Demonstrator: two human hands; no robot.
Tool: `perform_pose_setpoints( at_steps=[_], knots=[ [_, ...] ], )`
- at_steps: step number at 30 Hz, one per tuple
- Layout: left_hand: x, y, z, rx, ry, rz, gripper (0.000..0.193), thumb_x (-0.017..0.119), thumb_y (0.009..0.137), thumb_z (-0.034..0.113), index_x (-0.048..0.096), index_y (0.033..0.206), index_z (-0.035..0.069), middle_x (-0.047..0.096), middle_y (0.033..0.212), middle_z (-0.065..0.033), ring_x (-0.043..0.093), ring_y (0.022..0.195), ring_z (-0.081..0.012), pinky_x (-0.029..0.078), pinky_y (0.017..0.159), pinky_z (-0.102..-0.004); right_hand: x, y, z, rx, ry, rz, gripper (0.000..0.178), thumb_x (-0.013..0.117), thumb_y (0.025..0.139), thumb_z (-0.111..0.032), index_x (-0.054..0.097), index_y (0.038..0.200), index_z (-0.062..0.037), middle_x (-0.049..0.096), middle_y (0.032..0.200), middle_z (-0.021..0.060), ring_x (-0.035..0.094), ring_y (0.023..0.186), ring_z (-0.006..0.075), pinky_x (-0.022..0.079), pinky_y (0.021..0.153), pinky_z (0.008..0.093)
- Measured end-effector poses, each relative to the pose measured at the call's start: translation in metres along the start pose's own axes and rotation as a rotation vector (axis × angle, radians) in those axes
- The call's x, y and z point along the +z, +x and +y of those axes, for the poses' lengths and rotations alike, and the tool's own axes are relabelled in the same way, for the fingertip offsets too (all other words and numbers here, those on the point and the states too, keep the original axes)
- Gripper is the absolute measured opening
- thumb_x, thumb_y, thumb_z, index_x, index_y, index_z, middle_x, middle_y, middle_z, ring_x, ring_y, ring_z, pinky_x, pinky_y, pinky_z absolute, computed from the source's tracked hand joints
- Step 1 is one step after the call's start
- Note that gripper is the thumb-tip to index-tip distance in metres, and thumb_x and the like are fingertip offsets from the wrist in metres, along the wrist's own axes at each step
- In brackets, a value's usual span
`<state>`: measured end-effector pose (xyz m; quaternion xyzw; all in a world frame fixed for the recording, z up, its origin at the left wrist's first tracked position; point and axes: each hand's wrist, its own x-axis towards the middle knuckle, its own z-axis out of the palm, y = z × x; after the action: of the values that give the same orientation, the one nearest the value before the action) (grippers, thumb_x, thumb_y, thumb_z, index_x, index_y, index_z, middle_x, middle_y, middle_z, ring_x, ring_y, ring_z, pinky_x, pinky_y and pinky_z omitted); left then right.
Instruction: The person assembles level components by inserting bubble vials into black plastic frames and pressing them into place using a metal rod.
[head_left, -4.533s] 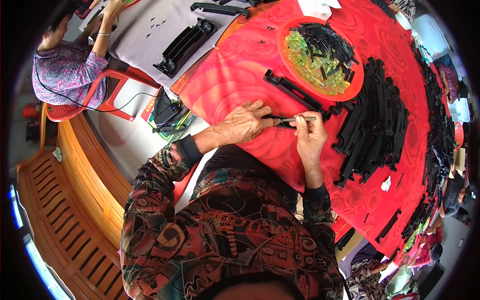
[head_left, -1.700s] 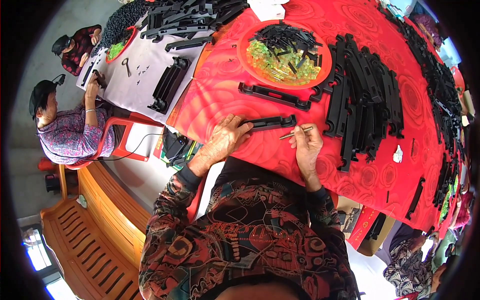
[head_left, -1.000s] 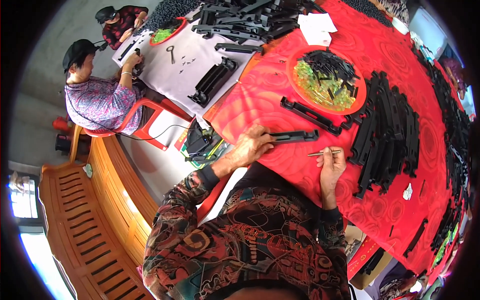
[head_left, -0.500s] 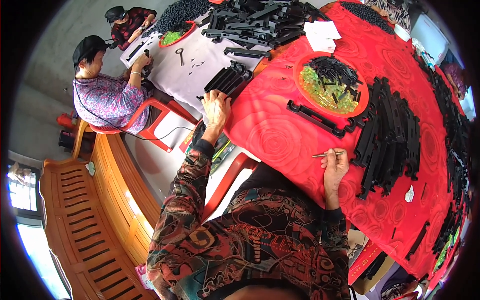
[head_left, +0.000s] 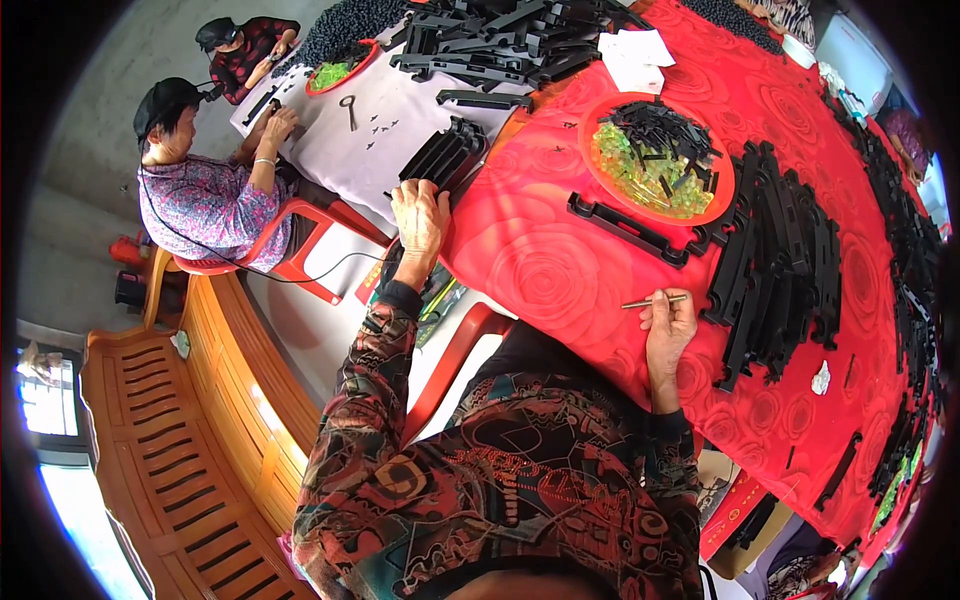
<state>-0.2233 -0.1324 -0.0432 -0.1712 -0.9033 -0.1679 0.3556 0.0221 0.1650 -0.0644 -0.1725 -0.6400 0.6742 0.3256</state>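
Observation:
My left hand (head_left: 420, 222) reaches to the edge of the pale cloth, at the near end of a row of black plastic strips (head_left: 443, 152). Its fingers are bent close together on the nearest strip; the fingertips are partly hidden. My right hand (head_left: 668, 338) rests over the red cloth and pinches a thin, pen-like metal tool (head_left: 655, 301) that points left. Beyond it, a single black plastic holder (head_left: 626, 230) lies beside an orange-red bowl (head_left: 588, 150), which contains yellow-green clear pieces (head_left: 650, 180) and small black strips (head_left: 665, 130).
A pile of black holders (head_left: 765, 260) lies right of my right hand, and a bigger heap (head_left: 500, 40) at the back. A white paper box (head_left: 635, 62) stands behind the bowl. Two people (head_left: 215, 190) work at the left. A wooden bench (head_left: 170, 430) is at lower left.
The view has shifted slightly. My left hand stays at the row of black strips, and my right hand keeps the metal tool in nearly the same pose.

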Motion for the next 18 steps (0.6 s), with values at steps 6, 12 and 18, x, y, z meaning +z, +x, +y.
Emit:
perform_pose_setpoints(
  at_steps=[6,12,18],
  knots=[
    [0.000,0.003,0.005,-0.031,0.046,-0.018,0.021,0.073,0.070,0.016,0.057,0.081,0.009,0.053,0.094,-0.0110,0.049,0.087,-0.0301,0.039,0.075,-0.0428,0.000,0.000,0.001,0.000,-0.008,0.006,0.005,0.056,0.091,-0.005,0.051,0.091,-0.0036,0.058,0.074,0.0026,0.054,0.054,0.0056,0.043,0.045,0.0184],
    [0.007,0.011,0.013,-0.036,0.042,0.007,0.021,0.076,0.067,0.017,0.060,0.079,0.009,0.057,0.090,-0.0094,0.050,0.088,-0.0297,0.041,0.075,-0.0432,-0.003,0.000,0.000,-0.004,-0.004,0.010,0.007,0.057,0.090,-0.005,0.051,0.092,-0.0036,0.058,0.074,0.0026,0.053,0.053,0.0054,0.043,0.044,0.0184],
    [0.022,0.013,0.009,0.047,0.120,0.030,0.022,0.073,0.069,0.023,0.058,0.079,0.011,0.056,0.087,-0.0113,0.052,0.085,-0.0324,0.041,0.071,-0.0460,0.001,-0.001,-0.003,0.005,0.058,0.024,0.008,0.058,0.090,-0.006,0.051,0.092,-0.0054,0.059,0.075,0.0024,0.053,0.055,0.0047,0.044,0.044,0.0180]
  ],
)
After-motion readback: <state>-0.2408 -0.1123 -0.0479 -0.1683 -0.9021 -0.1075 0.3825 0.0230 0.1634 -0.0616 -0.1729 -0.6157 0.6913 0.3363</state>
